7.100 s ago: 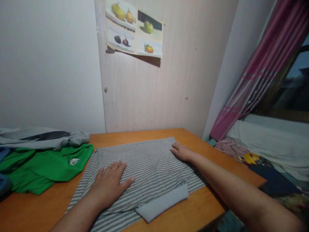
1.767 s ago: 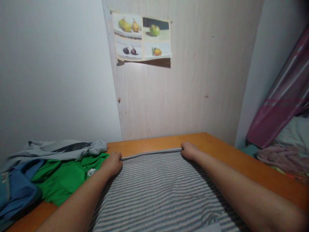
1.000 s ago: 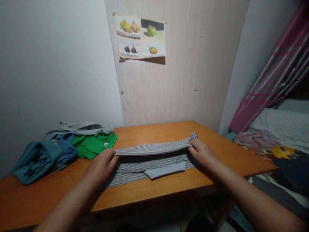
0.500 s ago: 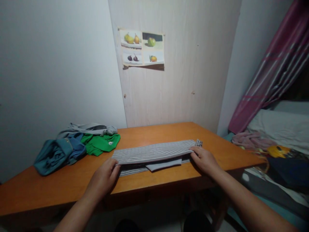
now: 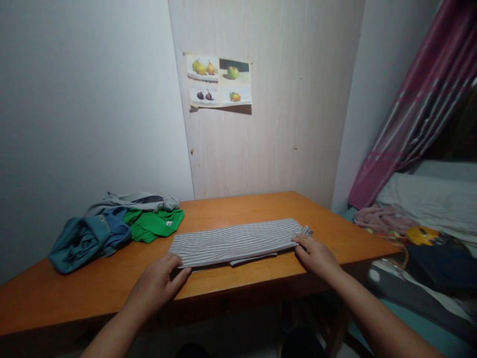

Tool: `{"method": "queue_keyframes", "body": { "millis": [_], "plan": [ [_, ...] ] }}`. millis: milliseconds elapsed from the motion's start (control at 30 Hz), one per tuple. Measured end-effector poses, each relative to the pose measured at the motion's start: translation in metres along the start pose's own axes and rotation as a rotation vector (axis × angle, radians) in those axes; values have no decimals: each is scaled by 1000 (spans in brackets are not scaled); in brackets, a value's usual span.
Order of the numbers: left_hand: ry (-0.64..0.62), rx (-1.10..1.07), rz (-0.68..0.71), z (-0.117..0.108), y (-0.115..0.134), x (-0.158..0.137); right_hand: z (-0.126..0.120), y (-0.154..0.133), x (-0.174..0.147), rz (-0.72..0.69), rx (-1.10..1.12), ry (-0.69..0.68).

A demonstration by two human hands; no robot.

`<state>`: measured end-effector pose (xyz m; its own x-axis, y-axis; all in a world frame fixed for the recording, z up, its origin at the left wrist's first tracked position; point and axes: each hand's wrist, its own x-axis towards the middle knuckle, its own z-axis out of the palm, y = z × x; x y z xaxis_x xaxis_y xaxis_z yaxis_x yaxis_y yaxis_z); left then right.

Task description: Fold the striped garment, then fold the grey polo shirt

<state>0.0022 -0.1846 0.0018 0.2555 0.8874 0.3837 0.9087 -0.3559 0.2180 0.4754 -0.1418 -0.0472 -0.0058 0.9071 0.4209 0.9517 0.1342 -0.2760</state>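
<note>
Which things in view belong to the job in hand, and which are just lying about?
In the job:
striped cloth, lying folded
left hand and right hand, at its near corners
table beneath it

Lying about:
green garment
blue garment
gray garment
pink cloth

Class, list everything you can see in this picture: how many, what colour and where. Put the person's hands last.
Striped garment: one, grey and white, folded on the table
Pale strip: one, grey, under the garment's near edge
Table: one, orange-brown, centre
Green garment: one, green, table's left
Blue clothing: count unclear, blue, left of the green
Grey clothing: count unclear, grey, behind the green
Fruit poster: one, multicoloured, wall
Curtain: one, pink, right
Cloths: several, white, pink, dark, right; more there is indistinct
Left hand: one, bare, garment's near left corner
Right hand: one, bare, near right corner
</note>
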Motion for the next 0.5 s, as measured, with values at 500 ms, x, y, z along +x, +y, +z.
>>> {"method": "queue_keyframes", "body": {
  "millis": [500],
  "plan": [
    [37,3,-13,6,-8,13,-11,-4,20,-25,40,85]
  ]
}}
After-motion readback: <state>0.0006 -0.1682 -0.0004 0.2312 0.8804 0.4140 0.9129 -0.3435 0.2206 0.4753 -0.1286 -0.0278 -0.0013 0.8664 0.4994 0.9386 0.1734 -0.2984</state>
